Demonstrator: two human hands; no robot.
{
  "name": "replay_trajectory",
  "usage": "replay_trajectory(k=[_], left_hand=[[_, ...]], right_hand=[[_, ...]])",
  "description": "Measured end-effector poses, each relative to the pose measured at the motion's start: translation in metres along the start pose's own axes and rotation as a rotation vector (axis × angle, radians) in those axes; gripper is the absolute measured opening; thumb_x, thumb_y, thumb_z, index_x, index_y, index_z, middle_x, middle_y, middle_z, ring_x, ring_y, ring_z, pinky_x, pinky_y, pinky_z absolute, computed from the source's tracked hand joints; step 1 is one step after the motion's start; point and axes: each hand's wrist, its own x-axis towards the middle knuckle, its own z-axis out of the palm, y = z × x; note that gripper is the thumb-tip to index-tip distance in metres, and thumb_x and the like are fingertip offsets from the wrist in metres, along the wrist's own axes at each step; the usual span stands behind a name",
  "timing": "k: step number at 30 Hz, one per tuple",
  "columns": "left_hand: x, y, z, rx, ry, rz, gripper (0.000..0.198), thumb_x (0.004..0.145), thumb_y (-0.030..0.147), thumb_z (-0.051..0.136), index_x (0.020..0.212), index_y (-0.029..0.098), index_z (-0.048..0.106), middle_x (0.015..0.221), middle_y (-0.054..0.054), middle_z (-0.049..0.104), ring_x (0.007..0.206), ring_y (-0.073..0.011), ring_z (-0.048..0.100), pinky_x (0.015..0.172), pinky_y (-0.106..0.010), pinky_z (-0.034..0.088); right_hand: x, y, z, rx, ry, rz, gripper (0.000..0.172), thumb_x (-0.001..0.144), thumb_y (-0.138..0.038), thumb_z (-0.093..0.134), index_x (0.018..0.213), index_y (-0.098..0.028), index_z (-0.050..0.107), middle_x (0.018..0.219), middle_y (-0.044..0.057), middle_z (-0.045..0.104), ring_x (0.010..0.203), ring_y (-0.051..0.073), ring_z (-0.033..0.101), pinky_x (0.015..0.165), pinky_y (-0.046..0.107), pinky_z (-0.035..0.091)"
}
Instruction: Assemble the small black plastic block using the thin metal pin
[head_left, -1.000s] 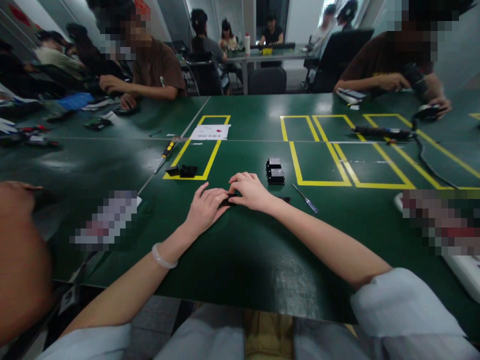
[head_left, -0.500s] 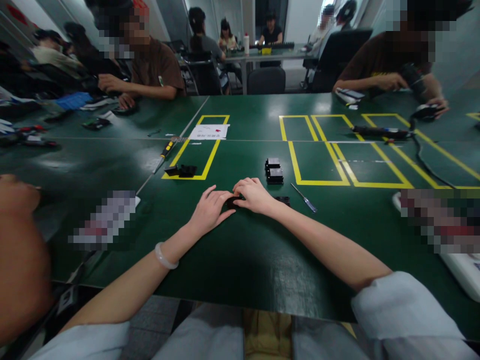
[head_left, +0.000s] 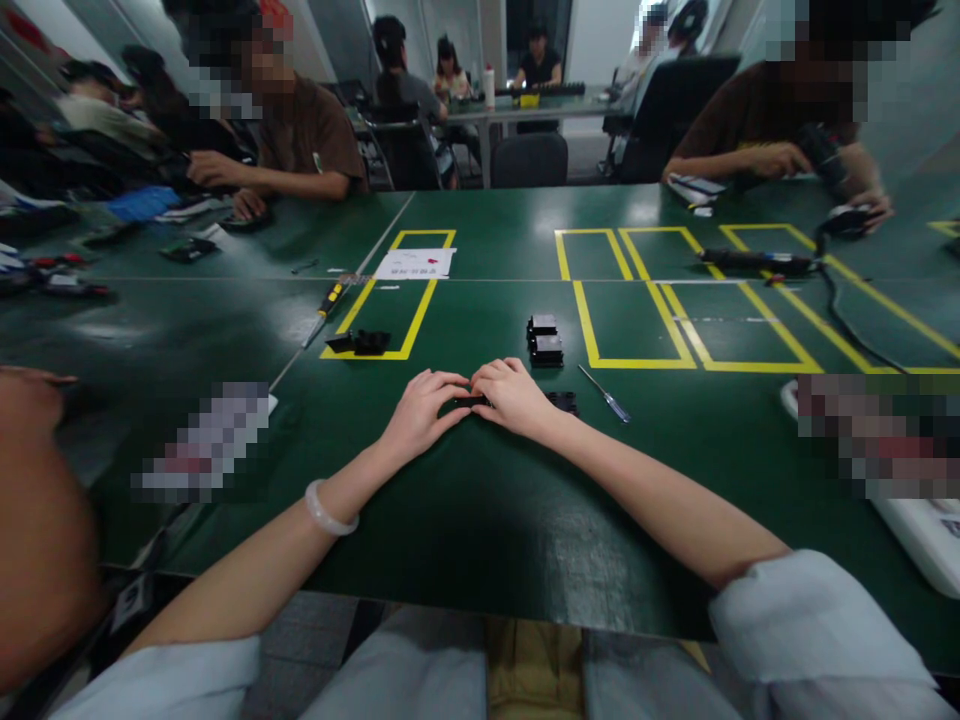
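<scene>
Both hands meet over a small black part (head_left: 466, 402) on the green table (head_left: 480, 520); the fingers cover most of it. My left hand (head_left: 424, 412) grips its left side between thumb and fingers. From the other side, my right hand (head_left: 514, 395) is closed on the same part. Another black piece (head_left: 564, 402) lies just beyond my right wrist, partly hidden. Two black blocks with grey tops (head_left: 545, 342) sit behind my right hand. To their right lies a small screwdriver (head_left: 606, 395) with a clear handle.
Black pieces (head_left: 360, 343) lie inside a yellow tape outline at left, near a yellow-and-black screwdriver (head_left: 330, 300) and a paper sheet (head_left: 416, 263). A white-edged device (head_left: 911, 530) is at right. Across the table a person handles a dark tool (head_left: 825, 165). Another person's arm (head_left: 45, 530) reaches in from the left.
My left-hand fingers have come down and in around the black part, closer to my right hand. The view has shifted slightly.
</scene>
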Motion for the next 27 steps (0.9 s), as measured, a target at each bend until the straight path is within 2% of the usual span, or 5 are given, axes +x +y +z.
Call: replay_trajectory(k=[6, 11, 17, 22, 27], left_hand=[[0.001, -0.007, -0.004, -0.061, 0.028, -0.016, 0.022, 0.095, 0.038, 0.055, 0.105, 0.022, 0.066, 0.122, -0.007, 0.063, 0.115, -0.0239, 0.057, 0.105, -0.045, 0.04], [-0.006, -0.029, -0.028, -0.035, 0.062, -0.071, 0.026, 0.093, 0.043, 0.056, 0.104, 0.022, 0.068, 0.121, -0.007, 0.064, 0.113, -0.0249, 0.058, 0.101, -0.044, 0.043], [-0.036, -0.1, -0.068, 0.157, 0.098, -0.174, 0.04, 0.091, 0.056, 0.052, 0.102, 0.022, 0.069, 0.12, -0.006, 0.065, 0.112, -0.0257, 0.058, 0.1, -0.043, 0.039], [-0.063, -0.164, -0.1, 0.387, 0.049, -0.252, 0.06, 0.092, 0.067, 0.04, 0.106, 0.018, 0.071, 0.122, -0.009, 0.064, 0.106, -0.0251, 0.057, 0.093, -0.039, 0.037], [-0.075, -0.195, -0.113, 0.474, -0.05, -0.362, 0.063, 0.092, 0.068, 0.039, 0.108, 0.017, 0.071, 0.122, -0.009, 0.064, 0.108, -0.0231, 0.054, 0.092, -0.034, 0.033]], right_hand=[[-0.007, 0.006, -0.007, 0.001, 0.04, 0.029, 0.032, 0.087, -0.034, 0.062, 0.114, -0.016, 0.062, 0.119, 0.011, 0.063, 0.112, 0.026, 0.052, 0.096, 0.04, 0.033], [-0.043, 0.034, -0.02, 0.032, 0.077, 0.058, 0.042, 0.088, -0.041, 0.061, 0.123, -0.019, 0.054, 0.126, 0.01, 0.061, 0.116, 0.027, 0.053, 0.097, 0.042, 0.037], [-0.099, 0.054, -0.017, 0.009, 0.113, 0.132, 0.051, 0.089, -0.045, 0.057, 0.131, -0.019, 0.048, 0.133, 0.013, 0.057, 0.125, 0.027, 0.05, 0.103, 0.045, 0.038], [-0.118, 0.05, -0.006, -0.026, 0.166, 0.119, 0.049, 0.09, -0.042, 0.056, 0.132, -0.02, 0.048, 0.136, 0.013, 0.054, 0.128, 0.027, 0.048, 0.107, 0.046, 0.037], [-0.124, 0.052, 0.0, -0.028, 0.194, 0.109, 0.049, 0.09, -0.041, 0.056, 0.133, -0.019, 0.047, 0.137, 0.014, 0.054, 0.13, 0.028, 0.047, 0.107, 0.047, 0.037]])
